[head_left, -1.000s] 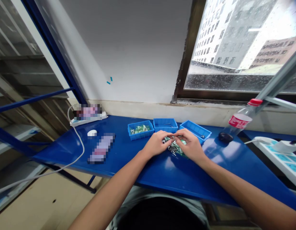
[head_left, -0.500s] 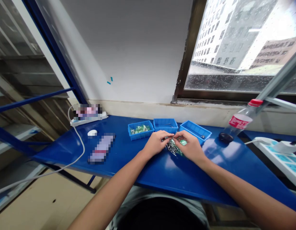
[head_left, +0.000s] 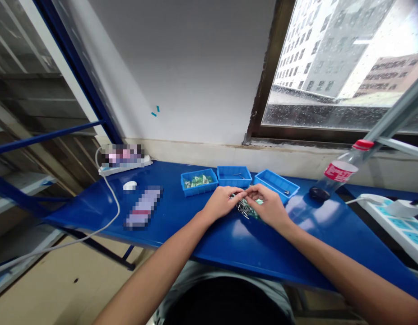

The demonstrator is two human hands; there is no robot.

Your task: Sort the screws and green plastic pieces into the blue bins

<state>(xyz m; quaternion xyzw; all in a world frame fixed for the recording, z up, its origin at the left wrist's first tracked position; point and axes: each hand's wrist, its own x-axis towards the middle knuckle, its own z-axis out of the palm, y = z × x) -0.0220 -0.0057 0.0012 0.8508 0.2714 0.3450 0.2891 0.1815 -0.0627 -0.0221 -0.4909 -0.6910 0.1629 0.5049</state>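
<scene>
My left hand (head_left: 223, 201) and my right hand (head_left: 267, 204) meet fingertip to fingertip above a small heap on the blue table. Both are closed in a pinch; whatever lies between the fingers is too small or hidden to name. Beneath them the heap holds shiny metal screw-like pieces (head_left: 243, 209) and green-tinted clear pieces (head_left: 257, 214), partly covered by my right hand. Behind my hands stand three blue bins: the left bin (head_left: 199, 191) with green and whitish pieces, the middle bin (head_left: 234, 181) with a thin metal piece, the right bin (head_left: 275, 181) with a small metal part.
A tilted plastic bottle (head_left: 338, 174) with dark liquid stands on the right, near a white power strip (head_left: 395, 216). On the left lie a blurred flat item (head_left: 144, 207), a white rounded object (head_left: 130, 185) and a cable (head_left: 118, 203). The wall (head_left: 182, 144) rises behind the table.
My fingertips have drawn slightly closer together over the heap, with the right fingers more bunched. The bins and other items stay in place; the view has shifted slightly.
</scene>
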